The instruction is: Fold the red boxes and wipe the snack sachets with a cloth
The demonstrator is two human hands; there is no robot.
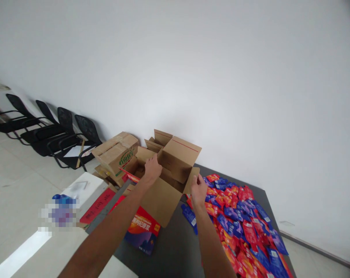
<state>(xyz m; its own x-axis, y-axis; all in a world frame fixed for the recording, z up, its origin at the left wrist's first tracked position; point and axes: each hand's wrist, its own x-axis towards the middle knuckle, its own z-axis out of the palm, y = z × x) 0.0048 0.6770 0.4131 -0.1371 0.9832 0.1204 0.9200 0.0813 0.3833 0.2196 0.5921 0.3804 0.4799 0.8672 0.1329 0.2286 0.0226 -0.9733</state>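
Note:
An open cardboard box (pixel 175 172) stands tilted at the far end of the dark table, its flaps spread. My right hand (pixel 198 189) is closed on the box's right flap, thumb on the near face. At the opposite side, my left hand (pixel 153 168) is closed at the box's left edge; its fingertips are partly hidden. Under the front flap lies a red and purple printed carton (pixel 144 229). Right of my right forearm, many red and blue pouches (pixel 235 216) are heaped on the table.
Behind and left of the open box are a taped cardboard box (pixel 117 150) and other open cartons. A white box with a red label (pixel 98 204) stands at the left. Several black chairs (pixel 66 119) line the white wall. The dark table (pixel 175 251) runs toward me.

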